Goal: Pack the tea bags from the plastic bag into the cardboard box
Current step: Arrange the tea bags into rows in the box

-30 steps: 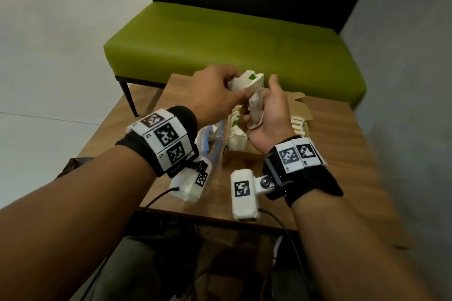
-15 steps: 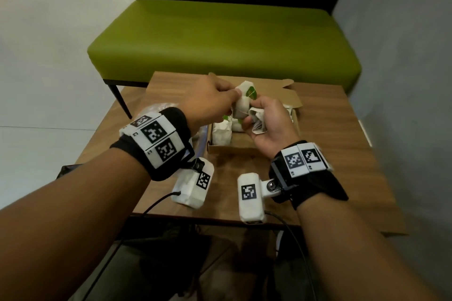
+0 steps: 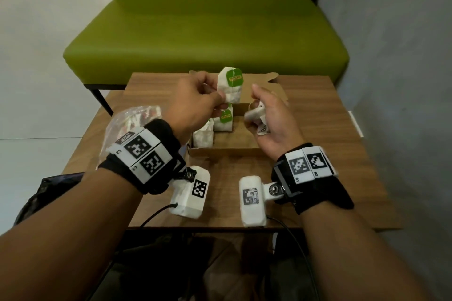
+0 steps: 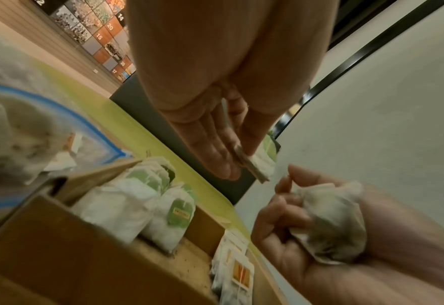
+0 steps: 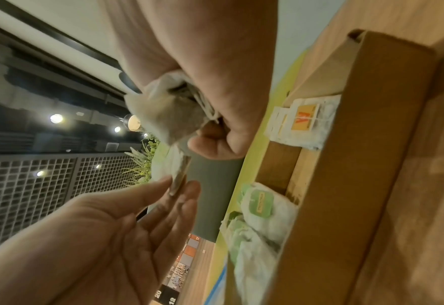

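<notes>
My left hand (image 3: 216,101) pinches a white tea bag with a green tag (image 3: 231,87) upright above the open cardboard box (image 3: 227,151). The same tea bag (image 4: 257,167) shows edge-on between thumb and fingers in the left wrist view. To its right, my right hand (image 3: 256,106) curls round a crumpled bundle of tea bags (image 3: 254,115), seen again as the bundle (image 4: 330,222) in its palm. Green-tagged tea bags (image 3: 222,121) stand in the box's left part. Orange-tagged tea bags (image 5: 304,117) lie at its right end. The clear plastic bag (image 3: 129,124) with a blue zip edge lies left of the box.
The box sits on a small wooden table (image 3: 330,134), its lid flap (image 3: 269,88) folded back toward a green bench (image 3: 203,39). A grey wall (image 3: 396,80) runs close on the right. A dark bag (image 3: 49,190) lies at the table's near left corner.
My hands, joined on the bundle before, have come apart. The left hand has drawn one green-tagged tea bag out and holds it alone, while the right keeps the rest.
</notes>
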### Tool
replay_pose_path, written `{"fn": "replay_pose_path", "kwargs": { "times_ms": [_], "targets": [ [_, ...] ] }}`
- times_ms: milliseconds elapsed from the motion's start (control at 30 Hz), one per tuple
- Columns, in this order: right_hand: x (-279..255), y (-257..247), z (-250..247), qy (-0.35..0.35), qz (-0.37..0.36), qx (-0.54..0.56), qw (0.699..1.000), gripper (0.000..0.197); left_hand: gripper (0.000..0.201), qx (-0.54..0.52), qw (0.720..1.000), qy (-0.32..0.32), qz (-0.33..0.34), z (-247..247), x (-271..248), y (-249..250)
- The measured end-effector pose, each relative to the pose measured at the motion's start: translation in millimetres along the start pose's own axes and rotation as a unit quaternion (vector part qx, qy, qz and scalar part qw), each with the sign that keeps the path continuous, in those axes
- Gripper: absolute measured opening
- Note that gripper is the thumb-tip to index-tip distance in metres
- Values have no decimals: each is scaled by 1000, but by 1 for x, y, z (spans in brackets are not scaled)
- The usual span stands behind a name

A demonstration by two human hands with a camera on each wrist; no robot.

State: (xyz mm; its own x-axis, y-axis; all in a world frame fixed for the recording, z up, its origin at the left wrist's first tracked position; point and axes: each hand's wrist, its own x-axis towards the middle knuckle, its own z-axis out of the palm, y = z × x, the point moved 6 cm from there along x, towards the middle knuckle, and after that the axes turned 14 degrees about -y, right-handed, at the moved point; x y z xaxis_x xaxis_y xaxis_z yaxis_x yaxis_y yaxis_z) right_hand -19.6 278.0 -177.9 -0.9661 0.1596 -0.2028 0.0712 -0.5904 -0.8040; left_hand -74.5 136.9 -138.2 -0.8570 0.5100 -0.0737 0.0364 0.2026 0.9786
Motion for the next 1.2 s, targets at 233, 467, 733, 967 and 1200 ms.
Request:
{"fn": "replay_pose_path", "kwargs": {
  "times_ms": [233, 467, 733, 967, 1200],
  "targets": [
    [-3, -9, -11, -10, -105, -197, 975, 3, 10, 16, 999, -31, -15, 14, 3, -17],
    [9, 1, -20, -5, -115, -223, 968, 11, 5, 21, 999, -37, -29, 13, 9, -22],
    [14, -2, -20, -22, -120, -241, 963, 16, 2, -9, 1000, -20, -8, 13, 14, -20],
    [15, -3, -24, -10, -127, -299, 946, 7, 7, 121, 993, 1, 5, 4, 18, -17],
    [20, -2, -46, 31, -95, -248, 964, 16, 51, 480, 860, -164, -45, 38, 15, -32]
  ]
}}
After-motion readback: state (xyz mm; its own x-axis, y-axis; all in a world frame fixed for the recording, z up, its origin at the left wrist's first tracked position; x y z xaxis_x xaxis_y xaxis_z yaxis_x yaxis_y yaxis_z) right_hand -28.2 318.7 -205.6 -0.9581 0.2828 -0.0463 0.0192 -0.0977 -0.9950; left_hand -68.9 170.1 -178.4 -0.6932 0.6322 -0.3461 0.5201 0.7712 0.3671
